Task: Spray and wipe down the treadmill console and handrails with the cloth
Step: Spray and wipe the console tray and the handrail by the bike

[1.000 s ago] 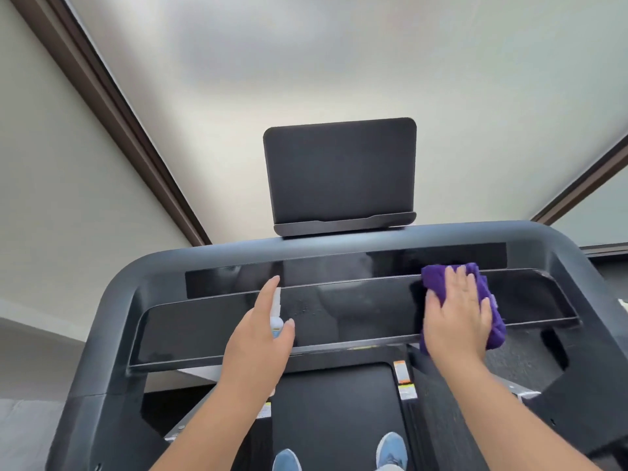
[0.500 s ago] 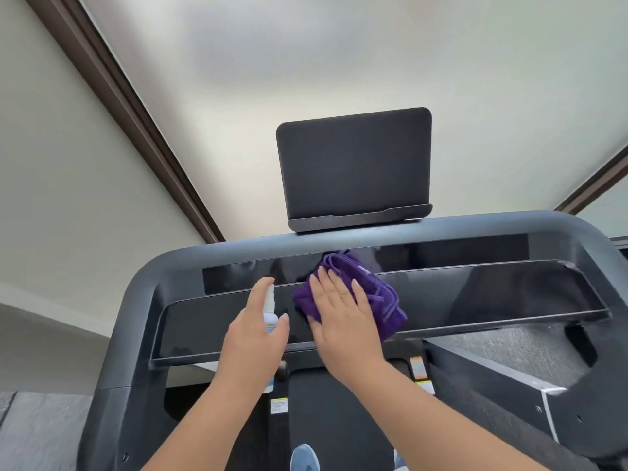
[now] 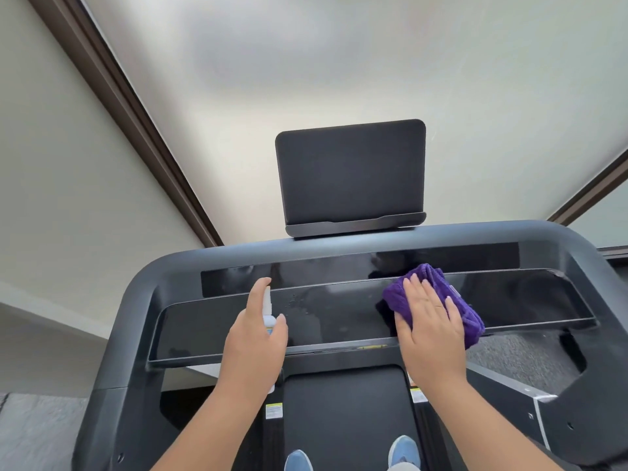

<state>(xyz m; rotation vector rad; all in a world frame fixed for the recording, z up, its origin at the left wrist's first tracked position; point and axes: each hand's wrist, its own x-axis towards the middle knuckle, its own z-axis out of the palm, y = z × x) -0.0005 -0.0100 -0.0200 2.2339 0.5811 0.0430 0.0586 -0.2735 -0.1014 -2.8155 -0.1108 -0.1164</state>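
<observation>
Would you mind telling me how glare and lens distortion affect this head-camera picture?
Head view: the wide lens bows the wall trim and treadmill frame; the glossy console panel mirrors dim reflections and shows spray droplets; soft, even light, with no hard shadows; the right hand and purple cloth look sharp.

Bunched purple cloth (image 3: 441, 294) lies on the glossy black console (image 3: 339, 321), apparently flecked with droplets.

A pale wall (image 3: 339, 62) fills the view from 10 to 2 o'clock, crossed by dark brown trim (image 3: 129, 107) at 10 o'clock. 2 blue shoes (image 3: 404, 452) (toes only) stand on the black running belt (image 3: 343, 413) at 6 o'clock.
</observation>
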